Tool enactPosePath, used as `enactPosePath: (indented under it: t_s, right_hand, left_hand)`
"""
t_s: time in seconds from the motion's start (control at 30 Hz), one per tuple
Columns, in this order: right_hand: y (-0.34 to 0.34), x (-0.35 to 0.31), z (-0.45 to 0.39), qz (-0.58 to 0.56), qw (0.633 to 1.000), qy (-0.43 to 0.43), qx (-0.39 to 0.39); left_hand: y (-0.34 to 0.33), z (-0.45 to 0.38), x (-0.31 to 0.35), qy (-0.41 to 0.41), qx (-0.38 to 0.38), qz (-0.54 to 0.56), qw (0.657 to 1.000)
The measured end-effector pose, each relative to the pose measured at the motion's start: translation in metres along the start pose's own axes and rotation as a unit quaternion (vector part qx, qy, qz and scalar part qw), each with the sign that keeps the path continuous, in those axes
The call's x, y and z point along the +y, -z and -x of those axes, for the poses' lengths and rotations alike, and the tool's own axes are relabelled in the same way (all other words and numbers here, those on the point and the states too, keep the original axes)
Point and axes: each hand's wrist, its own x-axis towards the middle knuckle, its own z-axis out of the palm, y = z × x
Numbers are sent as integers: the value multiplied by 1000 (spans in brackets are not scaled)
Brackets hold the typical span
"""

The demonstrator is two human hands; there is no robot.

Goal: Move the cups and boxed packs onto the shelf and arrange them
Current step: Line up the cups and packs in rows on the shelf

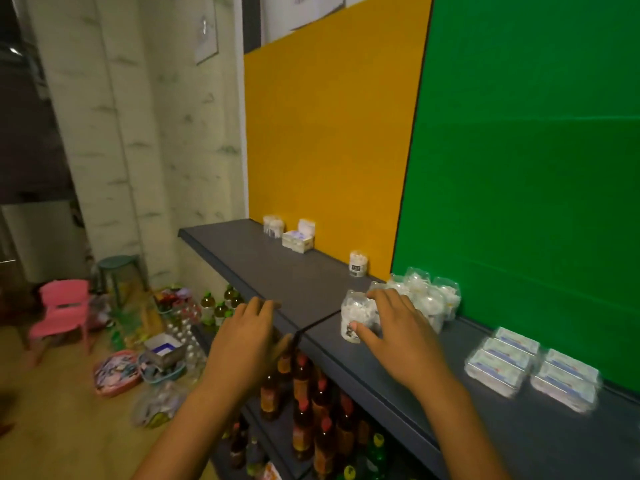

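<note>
On the dark grey shelf, my right hand grips a clear plastic cup filled with white bits. Behind that hand stands a cluster of several similar cups against the green wall. A single cup stands alone farther left, and another cup sits at the far end beside white boxed packs. Wrapped boxed packs lie at the right. My left hand hovers at the shelf's front edge with relaxed fingers, holding nothing.
Lower shelves hold brown and green bottles. On the floor at left are baskets of goods, more bottles, a pink chair and a green stool. Yellow and green panels back the shelf.
</note>
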Motion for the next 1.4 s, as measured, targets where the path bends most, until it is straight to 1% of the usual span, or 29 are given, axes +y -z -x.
enactPosePath:
  t_s: [0.23, 0.43, 0.63, 0.77, 1.0, 1.23, 1.4]
  right_hand:
    - [-61, -27, -92, -23, 999, 27, -5]
    - [-103, -46, -180, -41, 998, 33, 22]
    - [-149, -63, -232, -40, 999, 34, 1]
    - [-170, -69, -259, -25, 999, 25, -2]
    - [-210, -82, -301, -1, 1000, -30, 0]
    - [-241, -107, -351, 30, 995, -97, 21]
    - [-258, -116, -365, 48, 986, -155, 44]
  left_hand:
    - [-22, -59, -76, 26, 1, -26, 999]
    - [-26, -125, -134, 36, 21, -37, 998]
    - [-47, -158, -189, 54, 4, -24, 998]
    - [-66, -184, -222, 54, 7, 0, 998]
    - [-105, -240, -279, 10, -10, 30, 999]
    - [-130, -314, -345, -60, -18, 71, 996]
    - [-154, -356, -370, -104, -47, 127, 985]
